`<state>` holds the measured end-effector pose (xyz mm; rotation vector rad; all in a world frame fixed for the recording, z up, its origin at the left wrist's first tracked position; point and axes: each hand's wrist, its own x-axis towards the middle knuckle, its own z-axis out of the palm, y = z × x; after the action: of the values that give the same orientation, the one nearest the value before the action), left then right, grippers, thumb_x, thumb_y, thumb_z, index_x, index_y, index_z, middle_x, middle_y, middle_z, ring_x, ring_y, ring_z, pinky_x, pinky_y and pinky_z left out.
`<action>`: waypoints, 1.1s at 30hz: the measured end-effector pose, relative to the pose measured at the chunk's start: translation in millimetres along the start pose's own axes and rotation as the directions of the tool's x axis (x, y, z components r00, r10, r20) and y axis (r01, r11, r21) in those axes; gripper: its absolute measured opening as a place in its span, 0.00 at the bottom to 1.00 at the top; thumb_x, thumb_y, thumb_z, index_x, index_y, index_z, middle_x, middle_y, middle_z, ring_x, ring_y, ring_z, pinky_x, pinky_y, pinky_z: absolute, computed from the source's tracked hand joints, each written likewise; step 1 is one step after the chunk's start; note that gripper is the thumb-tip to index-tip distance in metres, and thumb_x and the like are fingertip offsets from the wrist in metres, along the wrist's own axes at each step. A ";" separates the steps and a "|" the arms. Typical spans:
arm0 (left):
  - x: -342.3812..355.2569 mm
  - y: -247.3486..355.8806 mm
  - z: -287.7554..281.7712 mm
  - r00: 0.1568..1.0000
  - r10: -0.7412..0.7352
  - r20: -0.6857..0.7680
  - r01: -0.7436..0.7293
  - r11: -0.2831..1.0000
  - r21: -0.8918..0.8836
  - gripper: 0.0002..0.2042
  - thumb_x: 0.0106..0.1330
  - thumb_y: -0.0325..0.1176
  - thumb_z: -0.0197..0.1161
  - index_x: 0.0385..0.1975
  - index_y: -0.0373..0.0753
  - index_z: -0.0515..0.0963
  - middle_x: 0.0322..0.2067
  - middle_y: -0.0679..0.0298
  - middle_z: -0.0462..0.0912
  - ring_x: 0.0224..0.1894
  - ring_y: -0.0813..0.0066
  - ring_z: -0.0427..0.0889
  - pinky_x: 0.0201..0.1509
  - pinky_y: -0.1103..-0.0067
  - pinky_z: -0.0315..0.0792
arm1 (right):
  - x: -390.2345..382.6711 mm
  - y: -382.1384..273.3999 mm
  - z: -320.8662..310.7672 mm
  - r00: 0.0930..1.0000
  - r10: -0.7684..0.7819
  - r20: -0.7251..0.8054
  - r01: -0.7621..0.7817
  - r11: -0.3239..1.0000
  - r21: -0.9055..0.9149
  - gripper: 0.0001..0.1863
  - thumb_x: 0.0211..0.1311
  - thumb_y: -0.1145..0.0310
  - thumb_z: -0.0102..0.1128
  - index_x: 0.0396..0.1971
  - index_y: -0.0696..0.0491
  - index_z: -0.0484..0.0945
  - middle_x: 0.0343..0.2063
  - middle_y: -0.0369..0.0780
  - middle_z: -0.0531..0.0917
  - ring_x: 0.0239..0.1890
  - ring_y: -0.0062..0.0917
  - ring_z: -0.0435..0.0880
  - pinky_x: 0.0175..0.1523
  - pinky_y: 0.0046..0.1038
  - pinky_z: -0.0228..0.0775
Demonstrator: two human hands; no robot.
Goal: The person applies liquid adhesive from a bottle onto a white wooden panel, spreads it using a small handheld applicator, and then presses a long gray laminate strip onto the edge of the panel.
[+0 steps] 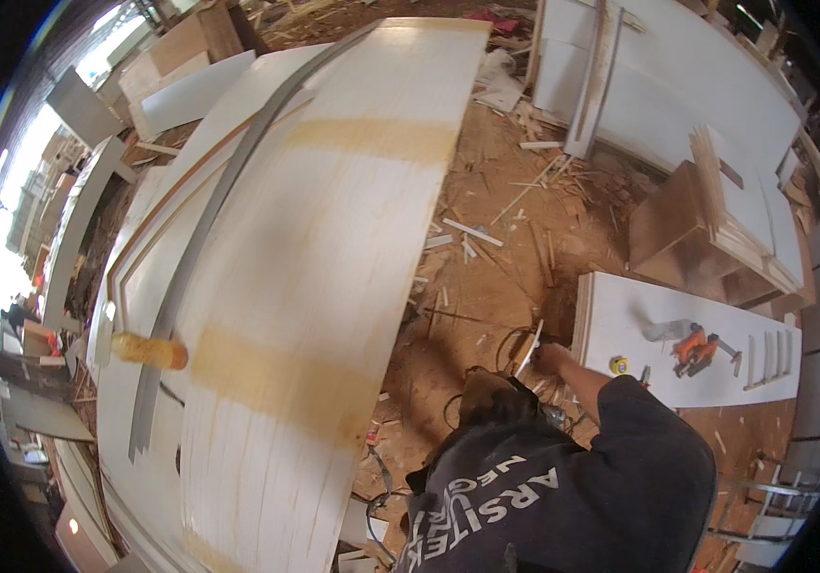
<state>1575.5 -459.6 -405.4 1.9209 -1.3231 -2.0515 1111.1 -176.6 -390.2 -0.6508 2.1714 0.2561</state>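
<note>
My right hand (551, 358) reaches out from a dark short sleeve, beside the left end of a low white board (696, 363). Its fingers appear closed on a thin white strip (528, 350), though they are small and dark here. A brown, smeared shape that looks like my left forearm lies beside the right edge of a large white panel (305, 229); the fingers of my left hand cannot be made out. Yellowish bands cross that panel. Near its left side lies a yellow bottle-like thing (149, 350).
On the low board rest an orange tool (694, 350), a yellow tape measure (619, 365) and white strips (768, 359). Behind it stands a wooden box unit (682, 229). Wood offcuts (472, 232) litter the brown floor, and a dark cable (386, 477) runs near me.
</note>
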 end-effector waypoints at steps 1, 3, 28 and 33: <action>10.9 10.9 23.1 0.994 -0.036 0.100 0.027 0.996 0.090 0.27 0.76 0.51 0.52 0.62 0.32 0.70 0.55 0.54 0.78 0.56 0.66 0.77 0.61 0.72 0.71 | -10.2 7.1 15.7 0.998 0.061 -0.030 -0.060 0.997 0.038 0.19 0.65 0.56 0.60 0.47 0.52 0.86 0.54 0.43 0.84 0.55 0.40 0.83 0.55 0.43 0.76; 31.0 35.7 62.6 0.969 -0.098 0.227 0.044 0.972 0.231 0.28 0.76 0.52 0.52 0.61 0.32 0.71 0.55 0.55 0.79 0.56 0.66 0.77 0.61 0.72 0.71 | -22.7 29.6 36.1 0.979 0.200 -0.041 -0.186 0.956 0.228 0.21 0.63 0.53 0.59 0.48 0.51 0.85 0.52 0.45 0.84 0.55 0.41 0.83 0.56 0.43 0.75; 87.6 447.0 642.1 0.305 -0.160 0.939 -0.785 0.516 0.343 0.31 0.68 0.52 0.63 0.62 0.35 0.71 0.60 0.40 0.74 0.62 0.47 0.75 0.64 0.64 0.69 | 185.8 197.2 -212.2 0.949 0.243 -0.202 -0.038 0.721 0.692 0.30 0.64 0.48 0.60 0.58 0.54 0.79 0.56 0.51 0.81 0.57 0.44 0.81 0.63 0.39 0.71; 52.9 570.5 729.1 0.274 0.004 0.962 -0.897 0.363 0.254 0.29 0.69 0.49 0.62 0.62 0.34 0.71 0.53 0.44 0.82 0.55 0.53 0.82 0.59 0.64 0.74 | 224.9 340.3 -176.2 0.916 0.275 -0.294 -0.101 0.864 0.494 0.27 0.65 0.50 0.59 0.60 0.48 0.78 0.57 0.47 0.81 0.54 0.40 0.84 0.58 0.37 0.75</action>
<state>669.6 -457.8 -207.3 -0.2163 -3.0100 -2.0561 695.2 -40.1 -466.7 -0.2074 2.5204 -0.3135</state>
